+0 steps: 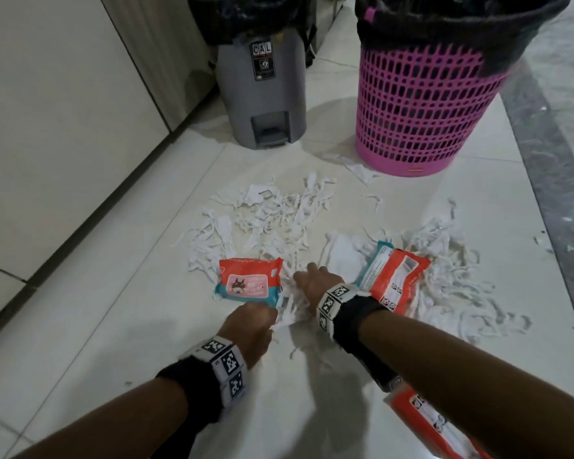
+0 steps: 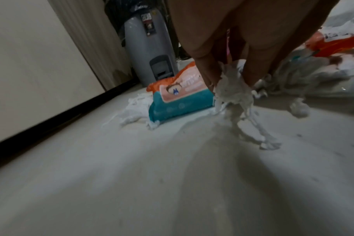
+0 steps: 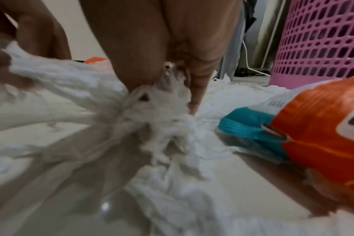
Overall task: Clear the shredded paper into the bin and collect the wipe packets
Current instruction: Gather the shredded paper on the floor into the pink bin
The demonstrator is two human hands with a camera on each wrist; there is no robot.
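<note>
White shredded paper [image 1: 279,217] lies scattered over the tiled floor. My left hand [image 1: 252,321] pinches a clump of shreds [image 2: 232,94] just right of an orange-and-teal wipe packet [image 1: 250,281] [image 2: 182,99]. My right hand [image 1: 312,281] grips another bunch of shreds [image 3: 158,108] beside it. A second wipe packet [image 1: 395,276] [image 3: 313,127] rests face down on the paper to the right of my right wrist. A third packet [image 1: 428,422] shows under my right forearm at the bottom edge.
A pink mesh bin [image 1: 421,104] [image 3: 321,39] with a black liner stands at the back right. A grey pedal bin [image 1: 262,91] [image 2: 148,44] stands left of it. A wall with a dark skirting [image 1: 80,207] runs along the left.
</note>
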